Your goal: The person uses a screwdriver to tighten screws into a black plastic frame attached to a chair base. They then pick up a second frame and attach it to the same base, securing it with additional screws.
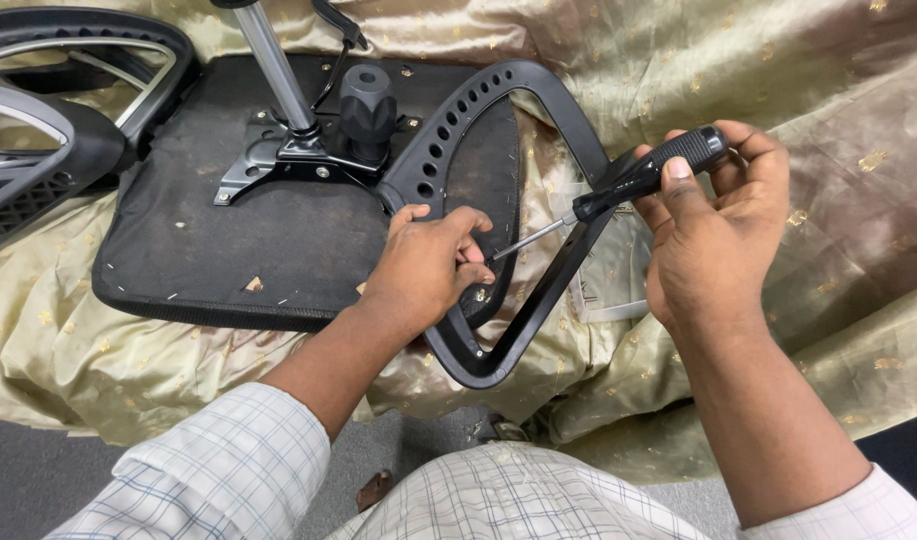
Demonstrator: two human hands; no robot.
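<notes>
An upturned black office-chair seat (239,245) lies on a gold cloth. A black plastic armrest loop (539,300) with a row of holes sits against the seat's right edge. My right hand (714,225) grips the black handle of a screwdriver (644,175), whose metal shaft slants down-left to the armrest base. My left hand (429,265) rests on the armrest base, fingers curled around the screwdriver tip; what lies under them is hidden.
A metal mounting plate with a gas-lift cylinder (279,75) and a black knob (367,100) stands on the seat. A second armrest and chair parts (49,120) lie at the far left. Gold cloth (779,80) covers the surface; grey floor shows below.
</notes>
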